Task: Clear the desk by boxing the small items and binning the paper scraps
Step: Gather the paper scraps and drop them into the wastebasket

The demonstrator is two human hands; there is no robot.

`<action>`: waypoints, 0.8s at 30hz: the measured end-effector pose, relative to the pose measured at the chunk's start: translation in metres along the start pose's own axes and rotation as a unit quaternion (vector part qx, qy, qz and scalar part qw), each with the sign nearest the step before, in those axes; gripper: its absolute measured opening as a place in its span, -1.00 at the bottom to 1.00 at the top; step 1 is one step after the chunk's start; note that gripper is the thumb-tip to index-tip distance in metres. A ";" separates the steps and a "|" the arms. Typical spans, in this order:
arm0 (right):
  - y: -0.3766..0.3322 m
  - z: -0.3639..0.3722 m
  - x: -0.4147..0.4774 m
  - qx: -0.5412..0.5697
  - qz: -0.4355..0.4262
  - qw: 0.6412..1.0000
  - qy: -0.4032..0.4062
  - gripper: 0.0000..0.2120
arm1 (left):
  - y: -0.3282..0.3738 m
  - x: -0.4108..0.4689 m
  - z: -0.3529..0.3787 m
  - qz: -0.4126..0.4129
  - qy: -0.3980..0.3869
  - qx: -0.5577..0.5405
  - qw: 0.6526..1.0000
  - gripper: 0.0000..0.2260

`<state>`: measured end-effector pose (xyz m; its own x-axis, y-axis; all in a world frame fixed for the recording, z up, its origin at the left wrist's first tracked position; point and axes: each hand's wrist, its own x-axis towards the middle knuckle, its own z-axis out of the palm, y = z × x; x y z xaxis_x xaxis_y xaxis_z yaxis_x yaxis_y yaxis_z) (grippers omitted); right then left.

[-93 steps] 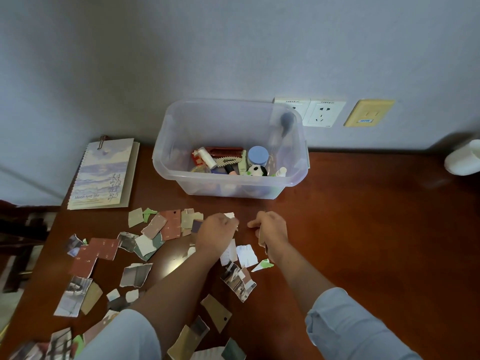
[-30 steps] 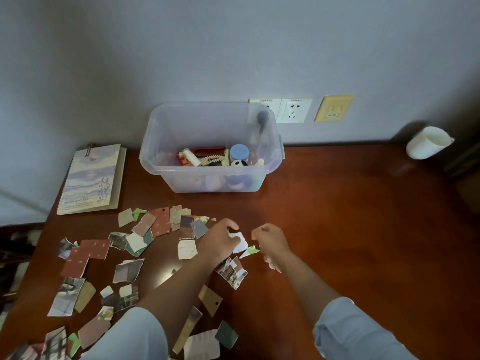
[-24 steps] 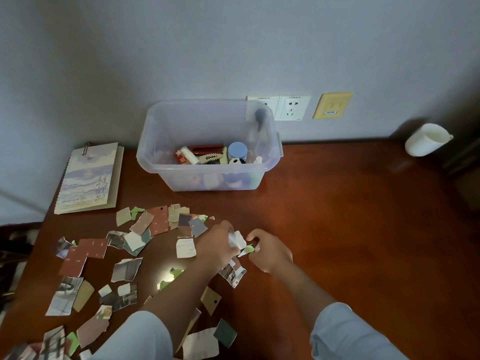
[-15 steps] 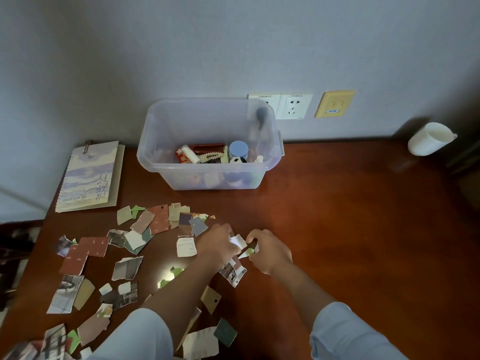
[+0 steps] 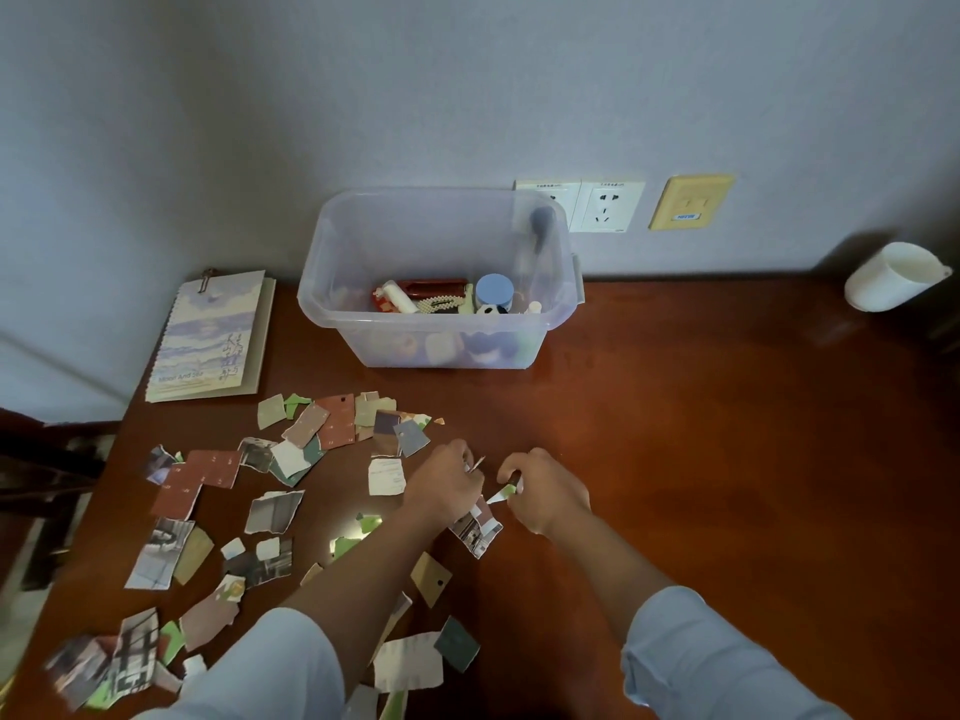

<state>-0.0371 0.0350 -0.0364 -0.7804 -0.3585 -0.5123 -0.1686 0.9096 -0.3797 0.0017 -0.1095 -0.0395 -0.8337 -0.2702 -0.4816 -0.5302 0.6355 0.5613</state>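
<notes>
Several torn paper scraps (image 5: 332,426) lie scattered over the left half of the brown desk (image 5: 727,459). My left hand (image 5: 447,485) grips a few gathered white scraps, one edge sticking up between its fingers. My right hand (image 5: 545,488) sits just to its right, curled, pinching a small green-and-white scrap (image 5: 503,494). A photo scrap (image 5: 478,530) lies on the desk below both hands. The clear plastic box (image 5: 556,314) at the back holds several small items, among them a blue-lidded jar (image 5: 494,289).
A spiral notebook (image 5: 213,340) lies at the back left by the wall. A white cup (image 5: 891,275) lies on its side at the back right. Wall sockets (image 5: 605,206) sit behind the box. The desk's left edge drops off near the scraps.
Both hands drew together at the desk's middle; the left hand picked up white scraps from the desk, and the right hand took hold of the green-and-white scrap. The camera view shifted slightly.
</notes>
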 end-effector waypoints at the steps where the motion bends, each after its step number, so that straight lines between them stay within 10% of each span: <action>1: 0.000 0.000 0.000 -0.009 -0.001 1.000 0.003 -0.76 | 0.000 -0.001 0.000 -0.019 0.002 -0.036 0.999 -0.80; 9: 0.001 -0.004 -0.011 -0.008 -0.018 1.000 0.006 -0.91 | -0.002 -0.023 -0.001 -0.114 0.021 -0.279 0.953 -0.89; 16: -0.010 -0.007 -0.018 0.401 0.086 0.910 -0.062 -0.91 | -0.016 -0.039 0.000 -0.126 0.057 -0.221 0.966 -0.90; 24: -0.007 0.004 -0.013 0.173 -0.045 0.981 -0.081 -0.91 | -0.021 -0.050 0.009 -0.129 0.036 -0.043 0.990 -0.47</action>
<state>-0.0236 0.0326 -0.0302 -0.6609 -0.4884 -0.5698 0.0033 0.7573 -0.6530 0.0564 -0.1030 -0.0333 -0.6760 -0.4681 -0.5692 -0.7356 0.4750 0.4830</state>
